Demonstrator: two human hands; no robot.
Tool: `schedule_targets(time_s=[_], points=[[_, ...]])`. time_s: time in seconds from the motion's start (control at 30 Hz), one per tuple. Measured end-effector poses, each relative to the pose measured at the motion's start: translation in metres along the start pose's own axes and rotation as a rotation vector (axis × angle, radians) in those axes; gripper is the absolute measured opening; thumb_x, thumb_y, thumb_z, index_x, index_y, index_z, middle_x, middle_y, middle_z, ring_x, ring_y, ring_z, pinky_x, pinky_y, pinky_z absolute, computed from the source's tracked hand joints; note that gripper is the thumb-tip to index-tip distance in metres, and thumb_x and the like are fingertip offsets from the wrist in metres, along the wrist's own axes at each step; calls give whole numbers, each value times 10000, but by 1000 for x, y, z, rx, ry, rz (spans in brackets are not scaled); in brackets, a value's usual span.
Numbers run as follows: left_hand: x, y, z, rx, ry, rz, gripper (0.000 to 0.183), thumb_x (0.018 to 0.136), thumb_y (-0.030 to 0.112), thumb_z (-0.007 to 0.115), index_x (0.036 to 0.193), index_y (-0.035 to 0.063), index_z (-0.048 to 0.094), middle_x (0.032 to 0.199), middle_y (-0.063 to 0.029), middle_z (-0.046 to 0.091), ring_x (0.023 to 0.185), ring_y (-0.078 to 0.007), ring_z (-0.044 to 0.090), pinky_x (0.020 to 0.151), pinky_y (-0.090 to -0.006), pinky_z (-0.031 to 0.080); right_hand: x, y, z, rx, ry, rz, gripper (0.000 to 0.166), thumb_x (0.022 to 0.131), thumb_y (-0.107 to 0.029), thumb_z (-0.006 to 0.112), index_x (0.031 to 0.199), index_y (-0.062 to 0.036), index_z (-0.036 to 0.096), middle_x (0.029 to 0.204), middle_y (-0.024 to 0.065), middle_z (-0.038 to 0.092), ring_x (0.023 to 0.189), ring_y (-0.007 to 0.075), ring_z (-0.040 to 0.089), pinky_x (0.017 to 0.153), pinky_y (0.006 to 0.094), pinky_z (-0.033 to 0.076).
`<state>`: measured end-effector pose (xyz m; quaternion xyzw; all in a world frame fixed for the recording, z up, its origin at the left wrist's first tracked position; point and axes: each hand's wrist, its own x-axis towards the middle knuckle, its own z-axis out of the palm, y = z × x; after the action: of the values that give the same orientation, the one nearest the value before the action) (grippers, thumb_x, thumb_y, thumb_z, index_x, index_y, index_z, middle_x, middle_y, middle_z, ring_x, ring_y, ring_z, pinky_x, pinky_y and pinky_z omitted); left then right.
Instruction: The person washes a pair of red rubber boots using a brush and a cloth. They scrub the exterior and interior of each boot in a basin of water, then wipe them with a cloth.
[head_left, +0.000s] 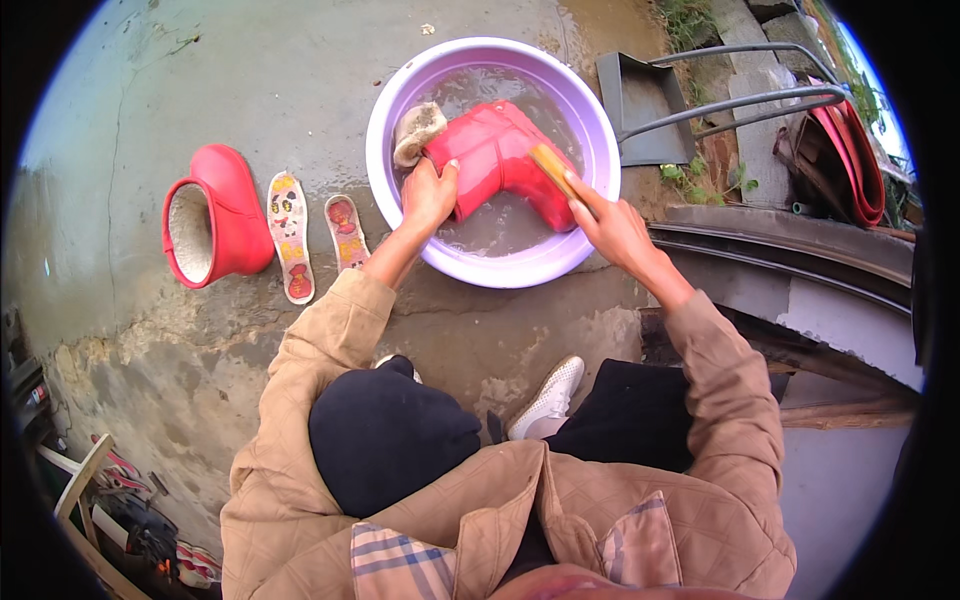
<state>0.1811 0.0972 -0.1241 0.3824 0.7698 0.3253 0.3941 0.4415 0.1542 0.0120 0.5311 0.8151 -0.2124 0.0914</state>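
A red rubber boot (480, 142) lies on its side in a purple plastic basin (495, 276) of murky water. My left hand (430, 193) grips the boot by its shaft opening, beside a bunched, dirty cream fleece lining (418, 133) that sticks out of it. In my right hand (611, 225) is a brush with a yellowish wooden back (553, 169), laid against the boot's foot part. Its bristles are hidden. To the left of the basin stands a second red boot (225, 214) with a pale fleece inside. Two patterned insoles, one longer (291, 236) and one partly behind my left forearm (346, 232), lie between.
A metal dustpan (646, 112) with a long looped handle rests right of the basin. Farther right are a folded red-and-brown item (851, 161) and dark metal rails (780, 259). Shoes (196, 564) and a wooden frame (84, 476) sit at lower left. The concrete floor (247, 82) is wet.
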Motion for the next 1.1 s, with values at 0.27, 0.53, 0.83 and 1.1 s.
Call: schedule_targets(time_s=[0.27, 0.53, 0.83, 1.1], points=[[11, -14, 13, -60, 25, 105, 520, 914, 411, 590, 1085, -80, 605, 1009, -344, 656, 1009, -482, 637, 911, -520, 470, 148, -18, 27, 2, 96, -126, 446, 976, -398, 504, 1399, -263, 541, 1001, 250, 689, 947, 451, 651, 843, 517, 513], [4, -6, 1, -79, 7, 28, 532, 909, 396, 589, 1110, -97, 600, 1039, -365, 643, 1033, -489, 628, 937, -517, 463, 25, 29, -14, 9, -11, -119, 456, 984, -400, 512, 1428, -297, 511, 1046, 216, 697, 979, 424, 661, 871, 490, 523], [6, -12, 6, -46, 10, 58, 530, 901, 407, 593, 1052, -100, 626, 1016, -368, 645, 1022, -493, 631, 920, -516, 472, 121, 12, 11, 126, -22, -129, 459, 991, -407, 496, 1431, -276, 510, 1063, 239, 688, 981, 421, 660, 868, 470, 518], [6, -7, 7, -102, 29, 52, 550, 904, 418, 590, 1055, -109, 620, 1020, -371, 643, 1026, -489, 632, 918, -513, 474, 59, 22, -13, -16, -90, -153, 464, 984, -406, 500, 1432, -285, 508, 1054, 232, 693, 971, 433, 656, 851, 495, 523]])
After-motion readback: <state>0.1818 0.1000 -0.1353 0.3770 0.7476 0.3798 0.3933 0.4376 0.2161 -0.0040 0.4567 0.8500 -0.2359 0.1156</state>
